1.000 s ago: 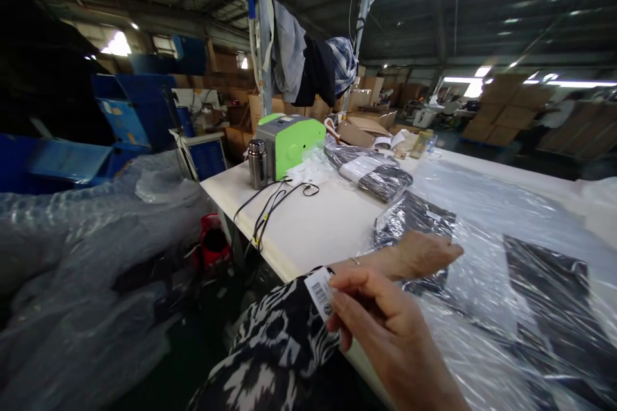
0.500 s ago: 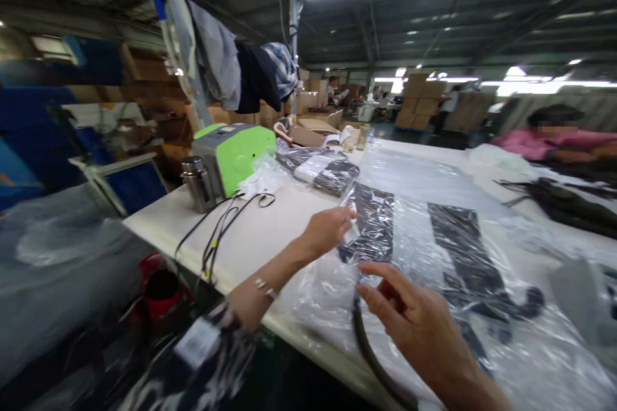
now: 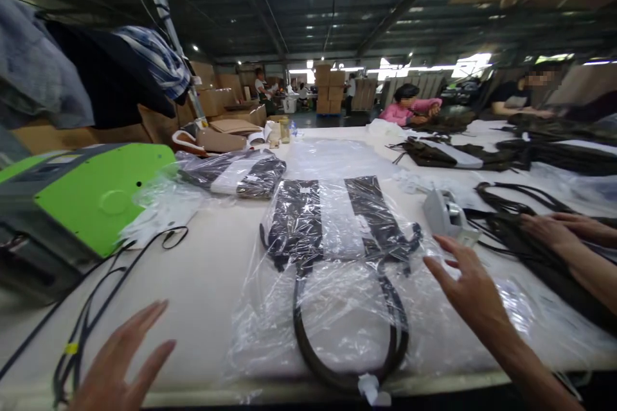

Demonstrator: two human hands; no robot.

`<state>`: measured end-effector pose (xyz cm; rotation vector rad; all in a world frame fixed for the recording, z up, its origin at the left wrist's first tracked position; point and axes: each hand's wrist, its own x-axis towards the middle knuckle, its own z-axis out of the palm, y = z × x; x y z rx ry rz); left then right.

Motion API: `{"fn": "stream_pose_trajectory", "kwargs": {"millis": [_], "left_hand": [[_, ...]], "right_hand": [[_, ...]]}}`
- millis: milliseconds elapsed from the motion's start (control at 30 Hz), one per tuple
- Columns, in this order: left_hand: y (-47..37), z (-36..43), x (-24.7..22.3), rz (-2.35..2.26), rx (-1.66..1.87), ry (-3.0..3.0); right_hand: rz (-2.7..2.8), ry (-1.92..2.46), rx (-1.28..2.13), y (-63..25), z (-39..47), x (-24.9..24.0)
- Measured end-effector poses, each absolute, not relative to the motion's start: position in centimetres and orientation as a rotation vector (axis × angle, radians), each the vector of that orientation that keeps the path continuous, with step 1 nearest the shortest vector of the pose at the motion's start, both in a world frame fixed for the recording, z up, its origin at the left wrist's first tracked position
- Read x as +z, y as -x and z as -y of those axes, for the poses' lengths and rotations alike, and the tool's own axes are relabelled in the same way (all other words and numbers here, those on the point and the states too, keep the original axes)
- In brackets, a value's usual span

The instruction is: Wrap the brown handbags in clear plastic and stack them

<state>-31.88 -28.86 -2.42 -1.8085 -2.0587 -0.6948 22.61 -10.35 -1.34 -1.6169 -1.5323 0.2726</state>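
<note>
A dark folded fabric item (image 3: 296, 218) with a white band across its middle lies inside a clear plastic bag (image 3: 270, 308) in front of me. Its dark looped strap (image 3: 308, 359) reaches toward the table's front edge, with a white tag (image 3: 369, 388) at the bottom of the loop. My left hand (image 3: 120, 366) hovers open at the lower left, apart from the bag and nearest to some black cords (image 3: 87, 314). On the other side, my right hand (image 3: 470, 289) is open with fingers spread. It is beside the bag's right edge, just in front of a grey-white dispenser-like device (image 3: 446, 212).
Another wrapped dark item (image 3: 241, 173) lies farther back, beside a green machine (image 3: 106, 199). Another person's hands (image 3: 563, 231) rest on dark fabric at the right. A person in pink (image 3: 407, 109) sits across the white table (image 3: 207, 276).
My view has swung right. My hands have moved apart from near the wrapped item's edge and strap to either side of it. The left hand's pinched fingers have opened.
</note>
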Motion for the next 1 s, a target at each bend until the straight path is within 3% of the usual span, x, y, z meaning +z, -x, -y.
{"fn": "stream_pose_trajectory", "kwargs": {"millis": [133, 300, 467, 567, 733, 900, 1000], "left_hand": [[22.8, 20.3, -3.5, 1.651, -0.654, 2.191], [11.4, 17.4, -4.8, 1.311, -0.437, 2.747], [9.0, 15.6, -4.5, 1.512, -0.127, 2.815], [9.6, 15.4, -3.3, 1.610, -0.324, 2.726], [6.1, 17.0, -1.9, 1.429, -0.847, 2.813], [0.0, 16.0, -2.9, 1.330, -0.377, 2.983], [-1.0, 14.7, -2.7, 1.447, -0.357, 2.905]], "right_hand": [[1.379, 1.696, 0.500, -22.9, 8.0, -4.5], [1.343, 1.860, 0.478, -26.7, 10.7, -6.9], [1.365, 1.741, 1.008, -27.0, 14.7, -5.0], [1.209, 1.560, 1.163, -27.0, 16.3, -3.4], [1.021, 1.423, 1.227, -26.7, 17.7, -2.0], [1.283, 1.460, 1.152, -25.0, 18.5, -2.8], [1.308, 1.552, 1.053, -25.5, 19.4, -3.0]]}}
